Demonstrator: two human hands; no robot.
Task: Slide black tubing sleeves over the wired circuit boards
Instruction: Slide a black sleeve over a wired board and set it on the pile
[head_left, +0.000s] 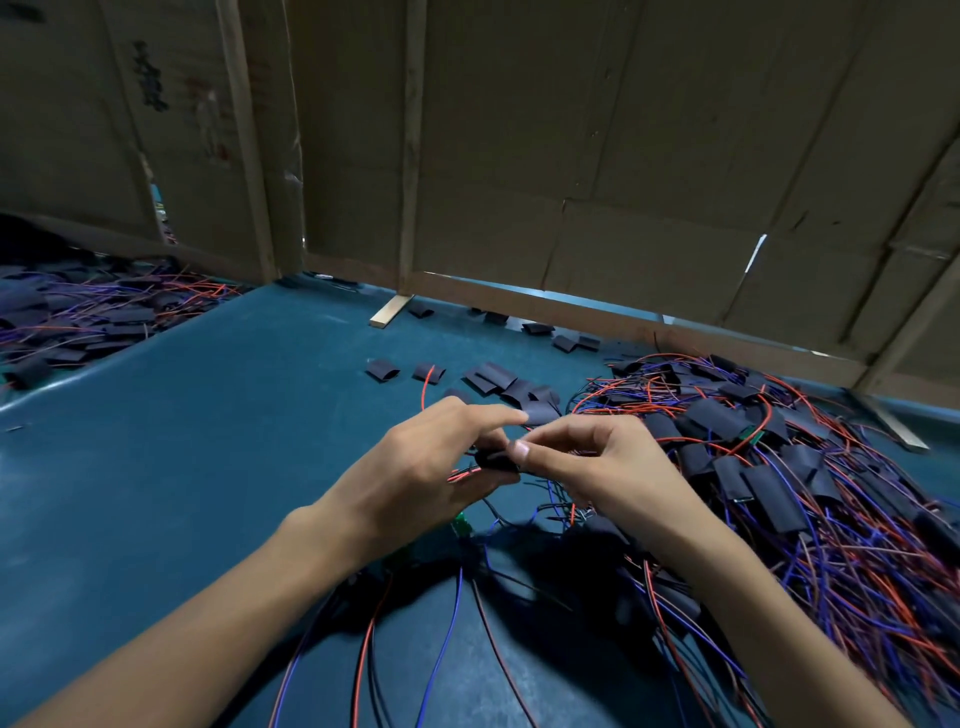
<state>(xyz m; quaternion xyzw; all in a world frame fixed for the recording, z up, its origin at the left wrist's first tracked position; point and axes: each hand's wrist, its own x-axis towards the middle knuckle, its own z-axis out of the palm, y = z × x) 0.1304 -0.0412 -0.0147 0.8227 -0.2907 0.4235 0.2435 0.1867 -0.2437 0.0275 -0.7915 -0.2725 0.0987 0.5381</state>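
A cardboard wall (623, 130) fills the upper half of the frame, braced by pale wooden strips. Below it the teal worktop (182, 415) spreads across the lower half. At right lies a big heap of sleeved boards (779, 467) tangled in red, blue and black wires; a second such heap (78, 322) sits at the far left edge. Loose black sleeves (498, 379) lie scattered just above centre. At centre the 2 hands meet. The left hand (431, 462) curls its fingers around a black sleeve (493, 460), with red wires trailing from under its palm. The right hand (582, 457) pinches the same sleeve's end between thumb and fingertips. Whether a board is inside cannot be told. Long wires (447, 623) run toward the bottom edge between the forearms.
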